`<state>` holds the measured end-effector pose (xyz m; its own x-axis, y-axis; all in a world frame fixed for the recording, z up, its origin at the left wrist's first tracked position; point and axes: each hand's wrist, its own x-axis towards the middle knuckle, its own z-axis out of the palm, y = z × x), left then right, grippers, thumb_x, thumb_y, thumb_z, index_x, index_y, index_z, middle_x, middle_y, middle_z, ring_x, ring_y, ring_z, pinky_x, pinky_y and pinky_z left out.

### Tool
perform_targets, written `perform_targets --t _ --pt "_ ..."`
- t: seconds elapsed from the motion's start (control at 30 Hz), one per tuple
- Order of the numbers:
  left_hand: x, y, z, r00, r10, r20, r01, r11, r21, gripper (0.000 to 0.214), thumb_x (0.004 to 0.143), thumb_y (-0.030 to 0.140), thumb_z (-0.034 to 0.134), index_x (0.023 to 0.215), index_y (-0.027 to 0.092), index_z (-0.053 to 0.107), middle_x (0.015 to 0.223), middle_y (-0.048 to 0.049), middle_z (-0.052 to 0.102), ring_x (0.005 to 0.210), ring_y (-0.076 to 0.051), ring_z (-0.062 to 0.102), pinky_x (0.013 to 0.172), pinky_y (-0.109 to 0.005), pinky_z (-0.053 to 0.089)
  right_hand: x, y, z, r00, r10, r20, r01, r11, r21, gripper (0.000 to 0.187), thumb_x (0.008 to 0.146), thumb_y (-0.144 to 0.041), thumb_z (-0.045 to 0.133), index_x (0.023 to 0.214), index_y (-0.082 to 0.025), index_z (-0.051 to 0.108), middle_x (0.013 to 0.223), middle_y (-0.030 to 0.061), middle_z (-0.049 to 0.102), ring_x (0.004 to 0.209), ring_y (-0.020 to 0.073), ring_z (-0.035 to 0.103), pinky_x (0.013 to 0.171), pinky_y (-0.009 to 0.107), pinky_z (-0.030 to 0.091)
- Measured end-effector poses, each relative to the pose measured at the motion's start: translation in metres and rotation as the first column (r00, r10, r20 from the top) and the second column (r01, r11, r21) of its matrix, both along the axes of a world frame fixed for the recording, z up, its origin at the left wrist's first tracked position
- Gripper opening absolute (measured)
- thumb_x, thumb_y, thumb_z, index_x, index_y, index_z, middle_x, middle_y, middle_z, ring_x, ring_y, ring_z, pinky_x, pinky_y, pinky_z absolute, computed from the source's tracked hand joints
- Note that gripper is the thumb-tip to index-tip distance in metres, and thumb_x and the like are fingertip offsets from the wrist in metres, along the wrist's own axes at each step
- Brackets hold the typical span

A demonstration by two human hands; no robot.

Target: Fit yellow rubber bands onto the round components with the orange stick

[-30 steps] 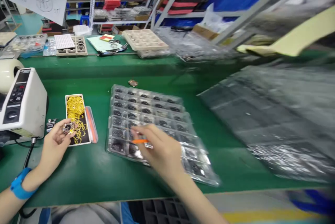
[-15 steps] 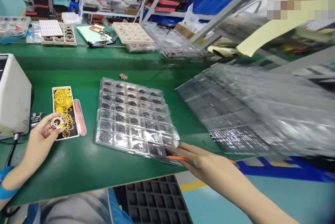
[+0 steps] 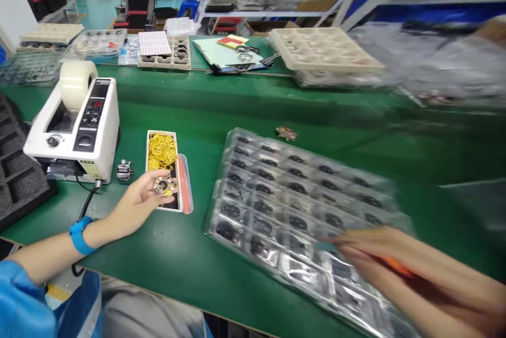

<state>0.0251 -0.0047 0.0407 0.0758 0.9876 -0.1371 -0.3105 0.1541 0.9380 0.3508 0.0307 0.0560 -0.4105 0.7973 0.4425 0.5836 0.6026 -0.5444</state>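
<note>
My left hand (image 3: 136,201) grips a round, gold-rimmed watch movement (image 3: 163,186) between thumb and fingers. It is held over the lower part of a small white box (image 3: 182,198) of yellow rings (image 3: 162,151). My right hand (image 3: 387,253), blurred by motion, is closed around a slim tool with an orange handle (image 3: 397,265); the tool's exact kind is unclear. Beneath that hand lies a clear compartment tray (image 3: 247,227) with dark round parts in its pockets. Another watch movement (image 3: 286,133) rests on the green bench behind the tray.
A white tape dispenser (image 3: 103,132) and a metal tally counter (image 3: 124,171) stand at left. An orange strip in a clear case (image 3: 185,185) lies beside the box. Beige trays (image 3: 324,45) and a clipboard (image 3: 227,53) sit on the back ledge. Black foam (image 3: 19,174) is far left.
The view has swung left, bringing the tape dispenser fully into sight. My right hand has moved from the tray's near right edge to over its pockets. The left hand still holds the watch movement.
</note>
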Motion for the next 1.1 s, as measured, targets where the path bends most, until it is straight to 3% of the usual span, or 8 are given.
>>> perform_targets --t 0.07,0.17,0.3,0.43,0.6,0.9,1.1 --pt "-0.001 -0.001 0.0 0.999 -0.035 0.012 0.034 0.999 0.026 0.041 0.079 0.024 0.067 0.118 0.021 0.057 0.126 -0.0088 0.062 0.117 -0.023 0.06 0.099 -0.041 0.052 -0.049 0.01 0.007 0.989 0.129 -0.071 -0.137 0.984 -0.112 0.022 0.091 -0.041 0.058 0.075 -0.028 0.066 0.078 0.0062 0.067 0.068 0.0194 0.065 0.056 0.03 0.051" --pt "-0.002 -0.001 0.001 0.997 -0.081 0.018 0.08 0.996 0.039 0.047 0.082 0.032 0.067 0.125 0.022 0.054 0.13 -0.0098 0.061 0.119 -0.024 0.059 0.103 -0.043 0.049 -0.112 0.02 0.012 0.955 0.193 -0.224 -0.238 0.951 -0.197 0.027 0.092 -0.036 0.056 0.07 -0.023 0.066 0.074 0.0053 0.063 0.063 0.0166 0.061 0.048 0.026 0.048" --pt "-0.001 -0.002 0.003 0.993 -0.114 0.012 0.113 0.992 0.058 0.049 0.086 0.037 0.063 0.131 0.024 0.049 0.135 -0.0097 0.057 0.124 -0.024 0.055 0.106 -0.041 0.046 -0.153 0.028 0.008 0.935 0.202 -0.293 -0.282 0.922 -0.264 0.028 0.089 -0.036 0.061 0.066 -0.021 0.068 0.075 0.0035 0.061 0.054 0.0113 0.055 0.042 0.022 0.045" --pt "0.0 -0.004 0.004 0.991 -0.126 -0.048 0.13 0.988 0.083 0.049 0.089 0.033 0.058 0.136 0.024 0.046 0.141 -0.0102 0.051 0.123 -0.024 0.057 0.108 -0.042 0.044 -0.159 0.032 0.0 0.895 0.138 -0.424 -0.294 0.898 -0.327 0.024 0.084 -0.038 0.066 0.067 -0.021 0.066 0.076 0.0024 0.059 0.058 0.0123 0.058 0.044 0.022 0.049" --pt "0.001 -0.007 0.004 0.983 -0.138 -0.118 0.15 0.984 0.095 0.046 0.091 0.025 0.053 0.137 0.024 0.044 0.131 -0.0102 0.059 0.114 -0.021 0.062 0.106 -0.04 0.045 -0.159 0.029 -0.005 0.854 0.102 -0.51 -0.372 0.805 -0.463 0.019 0.083 -0.033 0.067 0.068 -0.02 0.067 0.081 0.0025 0.056 0.056 0.0106 0.056 0.045 0.023 0.05" --pt "0.003 -0.009 0.003 0.973 -0.169 -0.154 0.188 0.975 0.118 0.047 0.093 0.018 0.046 0.14 0.023 0.04 0.128 -0.0102 0.062 0.119 -0.021 0.06 0.106 -0.038 0.046 -0.162 0.016 -0.007 0.932 0.08 -0.353 -0.179 0.95 -0.257 0.012 0.083 -0.018 0.062 0.071 -0.02 0.065 0.081 0.0031 0.06 0.066 0.0132 0.057 0.053 0.024 0.047" --pt "0.002 -0.01 -0.005 0.982 -0.156 -0.109 0.173 0.97 0.172 0.045 0.093 0.014 0.047 0.137 0.023 0.042 0.132 -0.0095 0.06 0.117 -0.018 0.06 0.106 -0.035 0.045 -0.165 0.013 -0.008 0.941 0.106 -0.323 -0.153 0.98 -0.125 0.012 0.085 -0.015 0.06 0.075 -0.02 0.063 0.083 0.0023 0.058 0.068 0.0126 0.058 0.052 0.023 0.046"
